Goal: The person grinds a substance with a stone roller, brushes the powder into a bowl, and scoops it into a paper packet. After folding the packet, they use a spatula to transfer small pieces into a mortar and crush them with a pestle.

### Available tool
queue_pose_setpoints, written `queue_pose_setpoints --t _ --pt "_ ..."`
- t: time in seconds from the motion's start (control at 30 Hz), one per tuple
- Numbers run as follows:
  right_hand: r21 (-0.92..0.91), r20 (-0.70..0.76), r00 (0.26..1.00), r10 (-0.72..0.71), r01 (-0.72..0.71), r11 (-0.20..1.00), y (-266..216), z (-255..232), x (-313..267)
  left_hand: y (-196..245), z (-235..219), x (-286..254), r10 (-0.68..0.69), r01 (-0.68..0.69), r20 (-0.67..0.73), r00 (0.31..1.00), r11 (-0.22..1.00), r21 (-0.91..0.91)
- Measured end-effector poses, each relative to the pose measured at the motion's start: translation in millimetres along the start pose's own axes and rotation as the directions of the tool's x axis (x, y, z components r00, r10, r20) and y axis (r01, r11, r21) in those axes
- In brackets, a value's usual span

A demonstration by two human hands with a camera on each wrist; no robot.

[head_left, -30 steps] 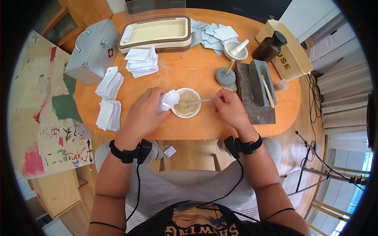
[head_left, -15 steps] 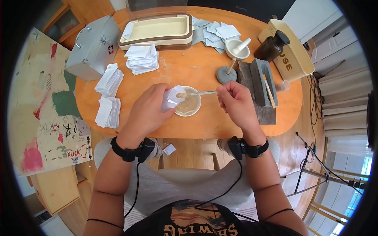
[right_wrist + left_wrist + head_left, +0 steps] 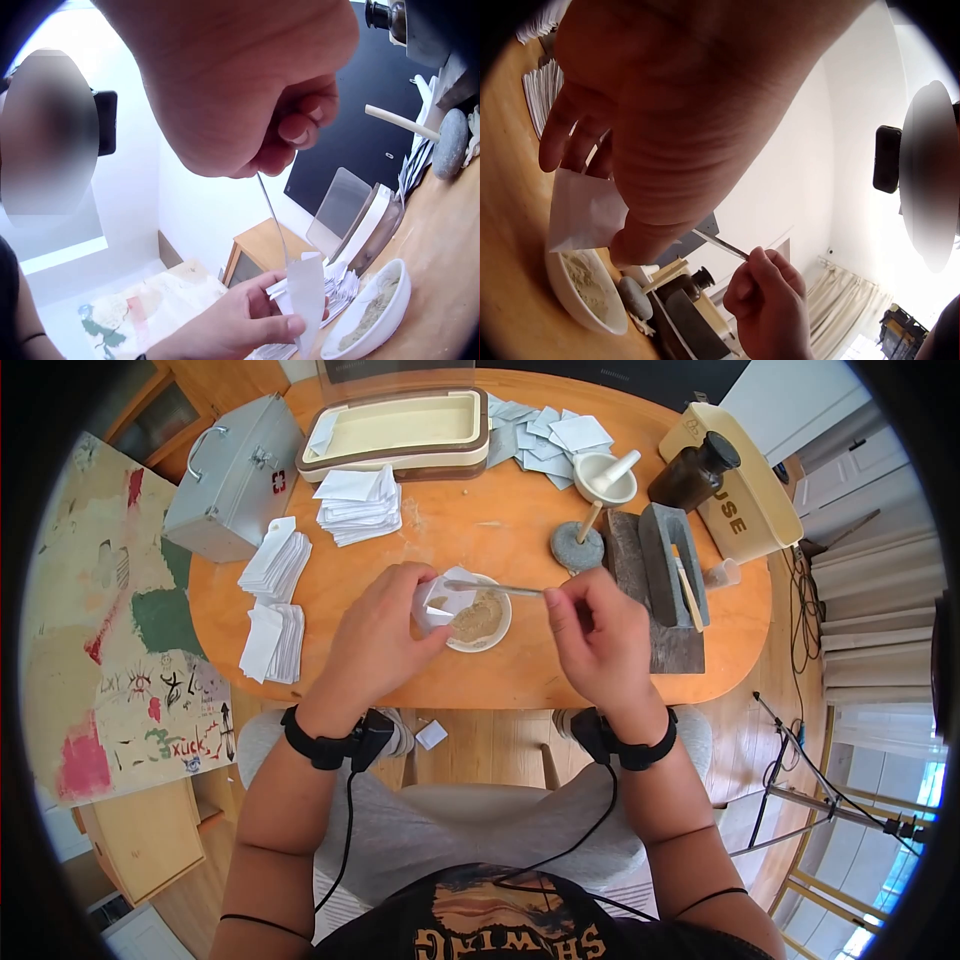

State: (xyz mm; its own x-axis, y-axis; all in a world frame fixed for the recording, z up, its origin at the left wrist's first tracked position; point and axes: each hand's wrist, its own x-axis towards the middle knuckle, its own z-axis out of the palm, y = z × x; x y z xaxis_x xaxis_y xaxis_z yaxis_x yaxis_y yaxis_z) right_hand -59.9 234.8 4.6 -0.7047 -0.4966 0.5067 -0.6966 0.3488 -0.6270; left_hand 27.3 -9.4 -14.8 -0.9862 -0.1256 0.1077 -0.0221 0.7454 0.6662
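In the head view my left hand [image 3: 375, 630] pinches a small white paper packet [image 3: 432, 614], its mouth spread, overlapping the left rim of a white bowl [image 3: 509, 612]. Tan powder [image 3: 478, 620] fills the bottom of that bowl. My right hand [image 3: 606, 635] grips the handle end of a slim metal spatula [image 3: 505, 589] between thumb and curled fingers. The spatula's blade lies across the top of the packet's mouth. From the right wrist, the spatula's thin shaft [image 3: 273, 210] runs down into the packet [image 3: 306, 300], which stands upright beside the bowl [image 3: 401, 304].
Stacks of white packets [image 3: 360, 510] stand left and behind. A cream tray [image 3: 400, 462], grey-blue papers [image 3: 545, 450], a mortar [image 3: 597, 482], a round stone with a wooden handle [image 3: 577, 548], a dark bottle [image 3: 690, 475] and a grey stone trough [image 3: 668, 570] line the back and right.
The spatula has come up out of the bowl's powder with a tan scoop and moved left to the packet's mouth; its blade now shows no heap. The right hand has risen and tilted.
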Motion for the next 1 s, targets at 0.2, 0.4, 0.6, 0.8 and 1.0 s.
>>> queue_pose_setpoints --t 0.2,0.4,0.6,0.8,1.0 --pt "0.071 0.053 0.926 0.375 -0.378 0.923 17.2 -5.6 2.4 -13.3 -14.6 4.4 -0.058 0.066 -0.070 0.996 0.992 0.106" --pt "-0.178 0.095 0.898 0.429 -0.409 0.895 29.8 6.2 -3.0 -12.7 -23.0 4.2 -0.079 0.087 -0.080 0.994 0.991 0.099" --pt "-0.021 0.144 0.870 0.471 -0.473 0.881 45.3 21.3 -9.0 -6.3 -22.6 2.8 -0.090 0.094 -0.039 0.995 0.989 0.112" --pt "0.111 0.333 0.750 0.572 -0.634 0.766 66.2 38.6 -13.5 -10.6 -20.5 1.7 -0.111 0.112 -0.015 0.994 0.988 0.108" --pt "0.342 0.311 0.765 0.563 -0.643 0.685 56.1 19.2 -6.0 -11.4 -19.4 0.1 -0.103 0.105 -0.018 0.994 0.988 0.111"
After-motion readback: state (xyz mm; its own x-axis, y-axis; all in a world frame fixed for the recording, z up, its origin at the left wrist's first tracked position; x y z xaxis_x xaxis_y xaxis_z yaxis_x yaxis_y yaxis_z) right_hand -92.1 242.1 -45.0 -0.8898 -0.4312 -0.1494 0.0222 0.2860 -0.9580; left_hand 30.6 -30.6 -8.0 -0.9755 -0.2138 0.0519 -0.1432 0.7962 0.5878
